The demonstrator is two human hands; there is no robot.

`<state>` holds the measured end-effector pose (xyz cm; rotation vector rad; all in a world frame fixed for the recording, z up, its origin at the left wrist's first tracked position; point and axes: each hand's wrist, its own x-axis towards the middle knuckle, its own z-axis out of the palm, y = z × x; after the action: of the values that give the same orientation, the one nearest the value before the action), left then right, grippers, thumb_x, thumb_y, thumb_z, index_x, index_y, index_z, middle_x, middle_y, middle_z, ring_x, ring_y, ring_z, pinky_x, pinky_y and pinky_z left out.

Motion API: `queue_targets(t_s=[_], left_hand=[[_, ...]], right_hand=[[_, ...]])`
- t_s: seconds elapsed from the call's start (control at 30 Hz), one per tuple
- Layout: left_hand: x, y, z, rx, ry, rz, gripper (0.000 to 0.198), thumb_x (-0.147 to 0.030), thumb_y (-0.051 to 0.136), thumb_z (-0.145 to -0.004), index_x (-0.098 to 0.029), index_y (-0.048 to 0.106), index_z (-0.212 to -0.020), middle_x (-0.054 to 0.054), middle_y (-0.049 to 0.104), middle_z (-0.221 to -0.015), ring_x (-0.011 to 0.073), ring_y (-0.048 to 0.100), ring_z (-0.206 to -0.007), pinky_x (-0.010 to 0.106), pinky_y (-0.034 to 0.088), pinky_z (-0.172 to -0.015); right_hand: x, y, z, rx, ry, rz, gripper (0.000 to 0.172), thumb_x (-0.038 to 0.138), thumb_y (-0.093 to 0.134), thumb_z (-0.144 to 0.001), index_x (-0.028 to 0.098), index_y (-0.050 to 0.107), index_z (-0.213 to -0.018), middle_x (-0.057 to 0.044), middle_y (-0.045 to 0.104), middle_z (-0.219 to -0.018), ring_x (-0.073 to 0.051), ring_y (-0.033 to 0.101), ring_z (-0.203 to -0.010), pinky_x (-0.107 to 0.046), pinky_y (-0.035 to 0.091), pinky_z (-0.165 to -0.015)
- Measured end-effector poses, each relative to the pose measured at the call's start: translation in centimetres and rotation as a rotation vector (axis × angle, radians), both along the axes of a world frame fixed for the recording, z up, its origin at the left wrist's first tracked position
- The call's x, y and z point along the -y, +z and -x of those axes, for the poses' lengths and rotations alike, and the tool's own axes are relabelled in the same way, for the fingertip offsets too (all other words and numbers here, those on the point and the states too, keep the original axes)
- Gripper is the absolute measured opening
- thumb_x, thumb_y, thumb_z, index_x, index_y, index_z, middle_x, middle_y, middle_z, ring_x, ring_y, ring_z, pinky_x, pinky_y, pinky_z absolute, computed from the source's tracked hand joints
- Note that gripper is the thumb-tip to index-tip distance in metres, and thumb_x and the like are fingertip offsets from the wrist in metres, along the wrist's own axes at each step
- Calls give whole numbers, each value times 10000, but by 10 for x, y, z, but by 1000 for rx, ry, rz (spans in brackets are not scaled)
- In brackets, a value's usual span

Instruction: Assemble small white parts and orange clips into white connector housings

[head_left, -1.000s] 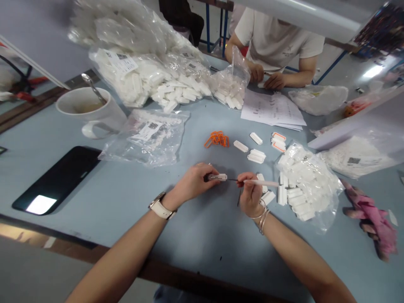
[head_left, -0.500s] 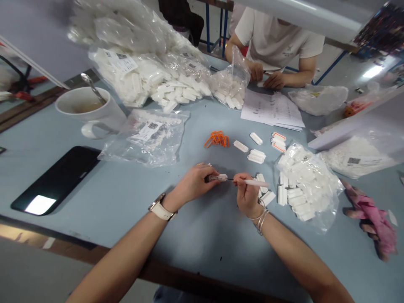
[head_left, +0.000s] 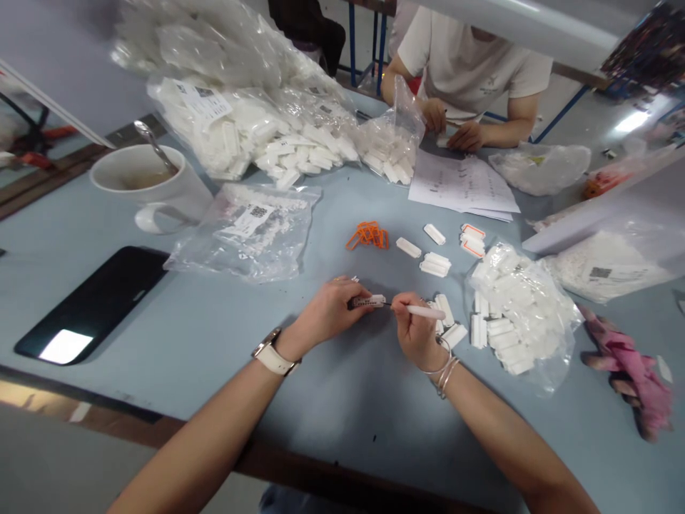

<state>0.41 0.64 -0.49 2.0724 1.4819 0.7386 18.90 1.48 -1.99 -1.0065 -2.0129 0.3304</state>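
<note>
"What's in the hands?"
"The left hand [head_left: 337, 303] pinches a small white part [head_left: 377, 300]; the right hand [head_left: 416, 326] grips a pale-handled tool [head_left: 429, 313], its tip at the part's end."
"And around them?"
"Orange frames [head_left: 369, 235] lie beyond; a clear bag [head_left: 554, 357] of white pieces [head_left: 500, 332] sits rightward; a black phone [head_left: 90, 300] lies left, near a mug [head_left: 187, 189]."

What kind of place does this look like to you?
Probably a workshop for small parts, likely plastic: clear bags hold many white pieces, a slim tool is being held, and a co-worker across the table also handles something small.
</note>
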Motion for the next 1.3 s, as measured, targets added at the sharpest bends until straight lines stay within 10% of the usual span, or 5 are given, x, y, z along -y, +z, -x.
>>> queue_targets(t_s=[1.3], left_hand=[[2, -7, -6, 28, -32, -63, 161, -313, 586, -820, -174, 640, -762, -6, 585, -606, 128, 521, -635, 232, 404, -590]], right_hand=[[2, -12, -3, -110, -72, 134, 378, 387, 273, -958, 198, 520, -743, -32, 585, -583, -116, 531, -473, -237, 434, -480]])
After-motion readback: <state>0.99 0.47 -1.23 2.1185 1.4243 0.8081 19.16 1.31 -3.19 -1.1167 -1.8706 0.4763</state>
